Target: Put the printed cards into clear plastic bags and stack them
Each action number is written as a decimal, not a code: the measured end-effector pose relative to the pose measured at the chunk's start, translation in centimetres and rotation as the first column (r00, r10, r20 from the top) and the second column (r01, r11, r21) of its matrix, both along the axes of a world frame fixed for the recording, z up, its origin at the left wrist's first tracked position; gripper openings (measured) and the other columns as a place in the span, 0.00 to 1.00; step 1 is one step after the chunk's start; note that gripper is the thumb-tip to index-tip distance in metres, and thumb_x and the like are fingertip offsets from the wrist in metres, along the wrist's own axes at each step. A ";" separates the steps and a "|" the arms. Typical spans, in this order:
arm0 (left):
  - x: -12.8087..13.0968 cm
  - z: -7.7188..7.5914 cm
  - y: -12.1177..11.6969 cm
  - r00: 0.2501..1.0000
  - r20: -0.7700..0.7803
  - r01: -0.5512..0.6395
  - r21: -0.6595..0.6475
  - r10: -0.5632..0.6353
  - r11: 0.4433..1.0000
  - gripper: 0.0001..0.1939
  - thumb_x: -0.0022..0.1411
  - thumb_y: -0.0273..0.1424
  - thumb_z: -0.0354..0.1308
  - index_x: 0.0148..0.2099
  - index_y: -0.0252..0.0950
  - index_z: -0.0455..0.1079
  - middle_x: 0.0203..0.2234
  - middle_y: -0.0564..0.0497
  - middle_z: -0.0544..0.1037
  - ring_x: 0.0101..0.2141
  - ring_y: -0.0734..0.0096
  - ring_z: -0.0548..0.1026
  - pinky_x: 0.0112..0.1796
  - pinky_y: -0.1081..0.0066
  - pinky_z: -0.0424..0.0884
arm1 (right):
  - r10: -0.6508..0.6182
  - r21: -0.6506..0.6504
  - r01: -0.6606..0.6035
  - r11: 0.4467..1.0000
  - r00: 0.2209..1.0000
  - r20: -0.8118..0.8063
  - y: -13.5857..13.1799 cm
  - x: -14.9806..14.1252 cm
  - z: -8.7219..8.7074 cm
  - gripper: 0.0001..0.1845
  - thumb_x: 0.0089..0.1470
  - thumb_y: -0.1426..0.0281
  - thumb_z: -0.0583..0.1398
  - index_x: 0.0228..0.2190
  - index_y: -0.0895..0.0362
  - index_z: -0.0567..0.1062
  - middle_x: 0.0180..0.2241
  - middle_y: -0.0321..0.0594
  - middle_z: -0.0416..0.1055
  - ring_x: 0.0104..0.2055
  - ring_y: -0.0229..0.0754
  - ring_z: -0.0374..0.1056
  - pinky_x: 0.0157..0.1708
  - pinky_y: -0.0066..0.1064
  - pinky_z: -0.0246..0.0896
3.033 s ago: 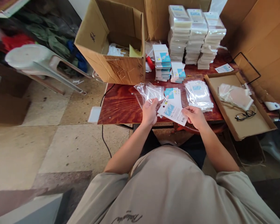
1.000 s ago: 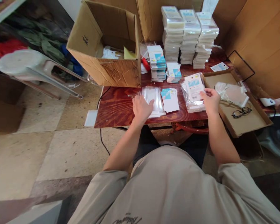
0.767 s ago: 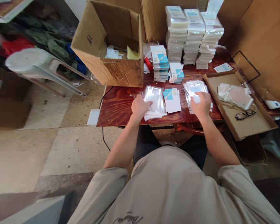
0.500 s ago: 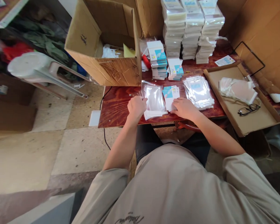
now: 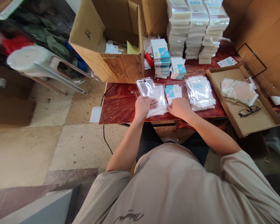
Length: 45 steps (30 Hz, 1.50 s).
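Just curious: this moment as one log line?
left hand: lifts clear sleeve | right hand: on card stack | table

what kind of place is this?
Probably a small packing workstation in a storeroom or workshop: tall stacks of bagged cards at the back of a wooden table, open cardboard boxes, and a pile of clear sleeves, one lifted by the left hand.
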<state>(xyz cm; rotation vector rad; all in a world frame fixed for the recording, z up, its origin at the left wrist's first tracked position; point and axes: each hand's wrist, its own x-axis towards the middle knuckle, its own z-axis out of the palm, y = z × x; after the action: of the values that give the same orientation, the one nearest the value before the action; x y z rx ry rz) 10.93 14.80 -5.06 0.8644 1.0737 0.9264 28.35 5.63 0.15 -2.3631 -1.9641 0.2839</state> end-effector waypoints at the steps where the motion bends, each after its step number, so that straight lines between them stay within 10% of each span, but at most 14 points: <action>1: 0.1 0.0 -0.2 0.999 0.037 0.023 -0.029 -0.022 0.999 0.12 0.64 0.29 0.69 0.41 0.36 0.67 0.35 0.43 0.84 0.36 0.60 0.87 0.39 0.61 0.84 | -0.019 0.008 0.019 1.000 1.000 -0.015 0.1 0.0 0.0 0.20 0.67 0.60 0.62 0.37 0.65 0.85 0.36 0.62 0.81 0.42 0.59 0.78 0.43 0.43 0.67; 10: 0.8 0.5 -1.1 0.991 0.120 -0.056 -0.066 0.064 0.996 0.11 0.65 0.32 0.71 0.40 0.34 0.72 0.32 0.45 0.84 0.31 0.65 0.85 0.38 0.65 0.85 | -0.125 0.259 0.125 0.958 0.992 -0.017 -3.3 1.9 1.4 0.18 0.74 0.67 0.51 0.42 0.61 0.80 0.33 0.54 0.79 0.34 0.49 0.75 0.33 0.34 0.58; 13: 1.0 0.4 -1.2 0.981 0.170 -0.080 -0.082 0.093 0.993 0.11 0.67 0.32 0.70 0.41 0.35 0.72 0.34 0.43 0.85 0.34 0.61 0.86 0.40 0.62 0.85 | -0.208 0.422 0.360 0.832 0.908 -0.364 -6.5 3.8 3.3 0.22 0.75 0.57 0.51 0.41 0.57 0.79 0.28 0.48 0.77 0.31 0.48 0.74 0.30 0.33 0.61; 17: 2.0 0.6 -1.5 0.966 0.226 -0.100 -0.107 0.122 0.989 0.13 0.65 0.34 0.73 0.39 0.35 0.71 0.33 0.44 0.84 0.37 0.58 0.87 0.41 0.62 0.84 | -0.111 0.086 0.298 0.951 0.586 -0.803 -9.6 4.2 3.6 0.27 0.65 0.44 0.60 0.36 0.56 0.79 0.23 0.40 0.75 0.18 0.40 0.65 0.18 0.30 0.55; 20: 2.7 1.4 -2.4 0.967 0.236 -0.067 -0.124 0.095 0.990 0.17 0.63 0.37 0.75 0.39 0.36 0.70 0.34 0.45 0.85 0.38 0.60 0.87 0.40 0.66 0.82 | -0.153 -0.031 0.251 0.968 0.484 -0.862 -9.8 3.5 1.8 0.28 0.60 0.43 0.63 0.36 0.57 0.80 0.22 0.38 0.75 0.16 0.37 0.63 0.16 0.28 0.53; 31: 2.4 2.9 -5.4 0.968 0.225 0.119 -0.014 -0.113 0.993 0.24 0.54 0.46 0.79 0.38 0.33 0.75 0.31 0.47 0.84 0.28 0.66 0.82 0.31 0.68 0.80 | -0.131 0.206 0.536 0.819 0.523 -0.842 -8.9 1.3 -0.7 0.28 0.64 0.42 0.60 0.34 0.55 0.78 0.16 0.33 0.67 0.17 0.38 0.63 0.18 0.29 0.56; 39: 1.6 3.0 -5.0 0.960 0.273 0.075 -0.003 -0.071 0.997 0.30 0.45 0.46 0.83 0.42 0.33 0.79 0.34 0.48 0.85 0.30 0.64 0.83 0.32 0.67 0.82 | -0.049 -0.028 0.333 0.942 0.054 -0.997 -8.8 2.2 -1.4 0.32 0.46 0.44 0.76 0.38 0.56 0.77 0.26 0.37 0.78 0.23 0.39 0.73 0.23 0.30 0.72; 45: 2.2 3.4 -7.2 0.928 0.340 0.132 0.084 -0.153 0.988 0.28 0.50 0.42 0.82 0.50 0.35 0.81 0.48 0.43 0.86 0.51 0.49 0.84 0.52 0.56 0.83 | 0.045 0.178 0.515 0.838 0.261 -0.964 -8.1 0.6 -2.7 0.34 0.46 0.45 0.76 0.44 0.53 0.77 0.35 0.41 0.80 0.32 0.43 0.76 0.32 0.34 0.76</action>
<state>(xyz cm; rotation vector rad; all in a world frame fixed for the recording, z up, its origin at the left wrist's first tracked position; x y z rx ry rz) 13.14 7.58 -1.71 0.7822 0.6733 0.9492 28.96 -2.42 -2.56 -1.4372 -0.8571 0.8460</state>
